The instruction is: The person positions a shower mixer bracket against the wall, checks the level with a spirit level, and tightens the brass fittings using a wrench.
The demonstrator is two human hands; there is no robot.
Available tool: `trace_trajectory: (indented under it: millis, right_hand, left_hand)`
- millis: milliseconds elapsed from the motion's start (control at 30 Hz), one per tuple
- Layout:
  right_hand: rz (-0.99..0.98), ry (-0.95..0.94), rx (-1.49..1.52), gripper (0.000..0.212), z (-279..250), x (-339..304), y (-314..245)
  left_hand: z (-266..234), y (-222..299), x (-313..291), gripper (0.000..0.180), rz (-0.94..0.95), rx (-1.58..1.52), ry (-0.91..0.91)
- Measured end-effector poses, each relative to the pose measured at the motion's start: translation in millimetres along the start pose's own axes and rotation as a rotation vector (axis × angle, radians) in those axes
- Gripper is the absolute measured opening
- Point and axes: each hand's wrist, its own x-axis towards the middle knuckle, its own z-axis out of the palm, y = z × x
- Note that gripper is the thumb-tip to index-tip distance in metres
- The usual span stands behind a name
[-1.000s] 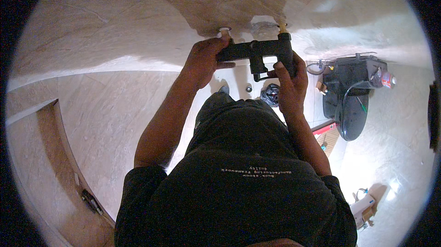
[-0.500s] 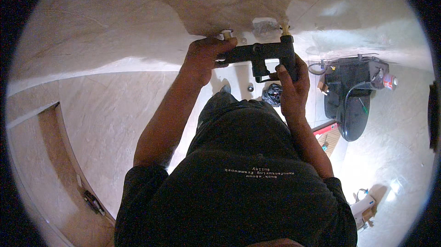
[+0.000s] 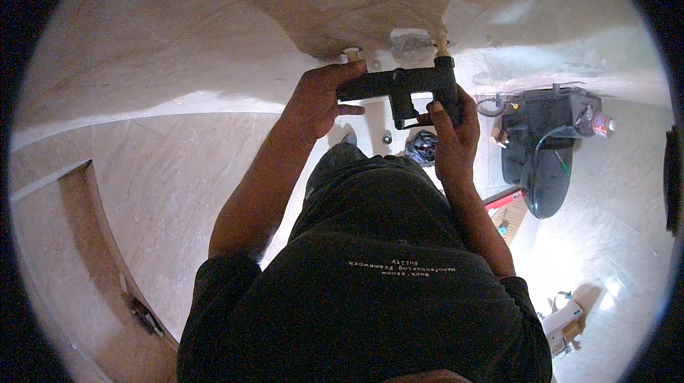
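A black mixer tap (image 3: 377, 84) is held against the wall by both of my hands. Its right end meets a brass fitting (image 3: 442, 49) that comes out of the wall. At the left end, a second brass fitting (image 3: 353, 57) sits just above the tap body, seemingly apart from it. My left hand (image 3: 317, 94) grips that left end, its thumb by the fitting and one finger stretched out below the body. With the thumb in front, my right hand (image 3: 458, 137) is wrapped round the right side of the tap. Its other fingers are mostly hidden.
A black toilet (image 3: 547, 162) stands to the right, with a red-labelled bottle (image 3: 603, 126) and a green-handled tool (image 3: 563, 162) on it. On the floor are a black plastic bag (image 3: 422, 146) and a red-edged cardboard box (image 3: 507, 208). A recessed ledge (image 3: 107, 240) lies left.
A finger of my left hand has come away from under the tap's left end and now points to the right. The tap and my right hand look nearly unchanged.
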Motion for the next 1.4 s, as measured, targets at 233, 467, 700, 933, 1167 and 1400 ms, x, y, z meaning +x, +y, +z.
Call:
trace_trajectory:
  millis: [233,467,700,933,1167,1400]
  right_hand:
    - [-0.028,-0.004,0.022,0.045,3,-2,-6]
    - [-0.021,0.018,0.01,0.046,5,-3,-7]
    - [-0.057,0.037,-0.026,0.048,6,-4,-8]
    - [-0.105,0.02,-0.043,0.05,3,0,-2]
    - [-0.042,0.021,-0.035,0.046,1,0,-2]
    - [-0.071,0.03,-0.106,0.045,-1,0,-2]
  left_hand:
    - [10,19,-5,0.047,-0.059,0.215,0.175]
    - [-16,0,6,0.041,0.338,0.683,-0.031]
    - [1,8,3,0.047,-0.051,0.167,0.086]
    - [-13,-5,10,0.049,0.14,-0.025,-0.026]
    - [3,10,-7,0.038,0.022,0.206,0.044]
    - [0,2,8,0.04,0.159,0.448,0.14]
